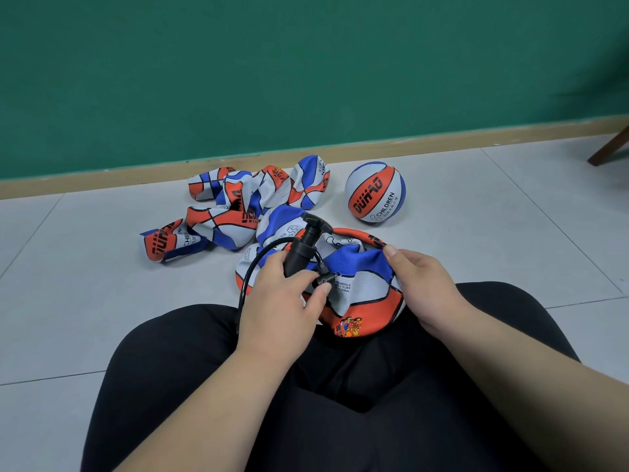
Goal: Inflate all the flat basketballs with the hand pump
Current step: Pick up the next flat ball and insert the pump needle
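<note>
One flat basketball point(360, 301) lies against the person's knees on the floor point(476, 240). The right hand point(422, 284) pinches its folded rim. The left hand point(279, 301) grips the one black pump point(303, 247), fingertips at the hose point(252, 270) end on the ball. Beyond lie a heap of flat balls point(238, 209), too crumpled to count, and one round ball point(374, 192).

Single head-worn wide-angle view, forward and down, close above the lap point(340, 386), green wall point(306, 63) ahead.
</note>
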